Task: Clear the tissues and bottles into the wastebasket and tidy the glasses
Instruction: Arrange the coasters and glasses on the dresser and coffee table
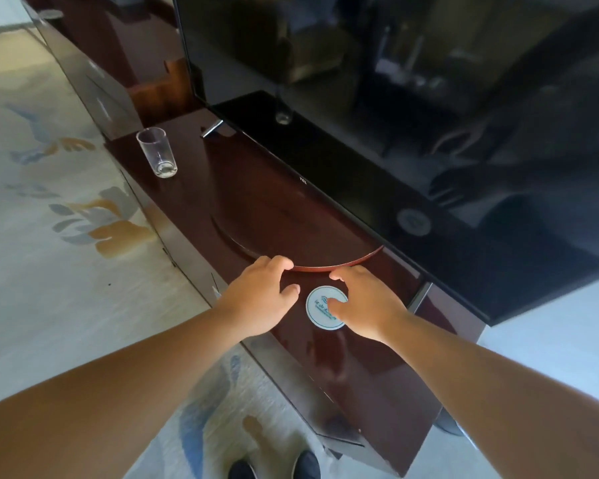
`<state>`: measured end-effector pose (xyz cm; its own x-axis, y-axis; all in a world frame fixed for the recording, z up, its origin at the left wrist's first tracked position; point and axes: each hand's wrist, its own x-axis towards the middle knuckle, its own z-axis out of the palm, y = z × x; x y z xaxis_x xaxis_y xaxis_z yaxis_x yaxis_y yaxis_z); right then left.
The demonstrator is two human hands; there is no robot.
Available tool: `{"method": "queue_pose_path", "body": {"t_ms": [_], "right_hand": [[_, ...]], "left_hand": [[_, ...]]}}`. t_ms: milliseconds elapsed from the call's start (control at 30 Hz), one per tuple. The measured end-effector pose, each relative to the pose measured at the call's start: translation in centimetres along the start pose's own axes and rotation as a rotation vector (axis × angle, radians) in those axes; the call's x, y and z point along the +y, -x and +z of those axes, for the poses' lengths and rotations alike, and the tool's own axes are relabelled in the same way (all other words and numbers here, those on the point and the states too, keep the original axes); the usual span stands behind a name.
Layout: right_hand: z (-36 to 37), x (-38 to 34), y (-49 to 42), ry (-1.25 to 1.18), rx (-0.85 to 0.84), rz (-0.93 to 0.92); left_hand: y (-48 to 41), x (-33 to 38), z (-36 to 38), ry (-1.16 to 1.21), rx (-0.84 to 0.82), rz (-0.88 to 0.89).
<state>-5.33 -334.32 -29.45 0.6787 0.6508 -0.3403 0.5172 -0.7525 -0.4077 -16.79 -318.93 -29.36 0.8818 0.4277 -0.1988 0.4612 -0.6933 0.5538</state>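
Note:
An empty clear glass (pixel 157 153) stands upright at the far left of the dark red cabinet top (pixel 360 368). A round dark red tray (pixel 291 233) lies flat in the middle, its far part under the television. My left hand (pixel 261 295) curls its fingers over the tray's near rim. My right hand (pixel 367 302) hovers just right of it, fingertips bent close to the rim and thumb resting on a white round coaster (pixel 320 311). No tissues, bottles or wastebasket are in view.
A large black television (pixel 395 98) stands on the cabinet behind the tray, with one metal foot (pixel 211 128) near the glass. Patterned carpet (pixel 49 236) lies to the left of the cabinet. My shoes (pixel 274 468) show at the bottom.

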Motion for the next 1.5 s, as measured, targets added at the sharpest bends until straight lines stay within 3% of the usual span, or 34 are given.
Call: {"method": "queue_pose_path", "body": {"t_ms": [533,833,1267,1500], "right_hand": [[5.7,3.7,-4.9,0.177,-0.134,0.073],[6.3,4.1,-6.5,0.263,-0.108,0.056],[2.9,2.5,-4.9,0.074,-0.057,-0.016],[-2.2,-2.1,-3.5,-0.079,0.009,-0.201]], "left_hand": [[-1.9,-1.7,4.9,0.027,-0.082,-0.07],[-2.3,-1.9,5.7,0.038,-0.085,-0.085],[-1.9,-1.4,2.7,0.03,-0.012,-0.118],[-0.7,0.7,-3.4,0.006,0.127,-0.141]]}}
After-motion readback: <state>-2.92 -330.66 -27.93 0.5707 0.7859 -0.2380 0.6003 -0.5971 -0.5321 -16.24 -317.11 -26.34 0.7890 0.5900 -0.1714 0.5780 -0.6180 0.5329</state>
